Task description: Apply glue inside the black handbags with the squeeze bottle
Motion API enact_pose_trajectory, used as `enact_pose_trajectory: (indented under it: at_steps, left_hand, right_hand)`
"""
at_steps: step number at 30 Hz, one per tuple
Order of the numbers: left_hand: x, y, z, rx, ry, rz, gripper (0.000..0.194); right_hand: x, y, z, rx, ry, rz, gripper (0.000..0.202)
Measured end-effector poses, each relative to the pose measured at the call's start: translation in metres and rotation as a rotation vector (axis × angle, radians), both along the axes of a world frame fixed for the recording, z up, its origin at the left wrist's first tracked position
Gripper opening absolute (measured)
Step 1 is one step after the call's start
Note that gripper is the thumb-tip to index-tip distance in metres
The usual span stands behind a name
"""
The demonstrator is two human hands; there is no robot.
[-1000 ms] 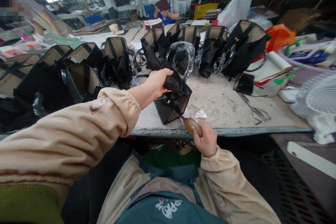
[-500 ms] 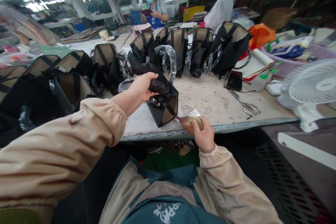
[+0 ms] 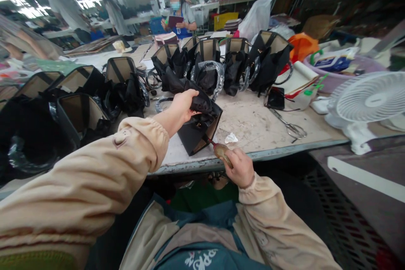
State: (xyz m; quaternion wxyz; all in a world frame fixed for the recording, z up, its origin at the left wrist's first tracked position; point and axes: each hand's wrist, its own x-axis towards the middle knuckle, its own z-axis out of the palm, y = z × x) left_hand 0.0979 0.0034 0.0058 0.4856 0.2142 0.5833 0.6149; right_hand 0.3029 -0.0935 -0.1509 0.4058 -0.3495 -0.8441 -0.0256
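I've got the left hand (image 3: 184, 104) gripping bunched black cloth (image 3: 202, 99) on the stiff, boxy handbag (image 3: 190, 138), tilted near the worktop's (image 3: 256, 133) front edge. Right hand (image 3: 240, 168) is closed round a brownish, bulbous squeeze bottle (image 3: 223, 154), red nozzle (image 3: 211, 142) at the bag's near edge, contact unclear. My worry: over-squeezing could smear the smooth panel, or limp cloth could slip and swing the bag into the nozzle.
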Motion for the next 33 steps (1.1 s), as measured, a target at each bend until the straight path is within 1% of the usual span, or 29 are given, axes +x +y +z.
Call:
enact_pose_trajectory:
  at_steps: [3, 6, 9, 14, 16, 21, 23, 28, 33]
  left_hand:
    - [-0.001, 0.002, -0.001, 0.003, -0.017, -0.01, 0.01]
    - [-0.002, 0.003, -0.002, -0.013, -0.025, -0.004, 0.011]
    - [-0.002, 0.005, -0.003, -0.015, -0.031, -0.016, 0.01]
    - [-0.004, 0.004, -0.006, 0.026, -0.052, -0.025, 0.01]
    - [-0.004, 0.004, -0.006, 0.031, -0.058, -0.029, 0.011]
    - [-0.003, 0.005, -0.006, 0.025, -0.082, -0.018, 0.012]
    - [-0.003, 0.005, -0.006, 0.029, -0.087, -0.026, 0.012]
    - [-0.003, 0.006, -0.008, 0.043, -0.092, -0.039, 0.011]
    - [-0.002, 0.006, -0.009, 0.047, -0.102, -0.051, 0.012]
  right_hand:
    - [0.001, -0.001, 0.001, 0.05, -0.034, 0.029, 0.009]
    - [0.0, -0.002, 0.0, 0.055, -0.084, 0.05, 0.008]
    - [-0.004, -0.005, -0.001, 0.043, -0.091, 0.034, 0.009]
    - [-0.011, -0.009, 0.0, -0.105, 0.002, 0.002, 0.015]
    - [-0.011, -0.009, 0.001, -0.12, 0.009, -0.003, 0.015]
    - [-0.006, -0.008, 0.007, 0.042, -0.052, 0.022, 0.006]
    - [-0.004, -0.008, 0.01, 0.082, -0.054, 0.027, 0.005]
    - [0.002, -0.006, 0.015, 0.138, -0.049, 0.025, 0.009]
    - [0.0, -0.007, 0.012, 0.134, -0.082, 0.025, 0.011]
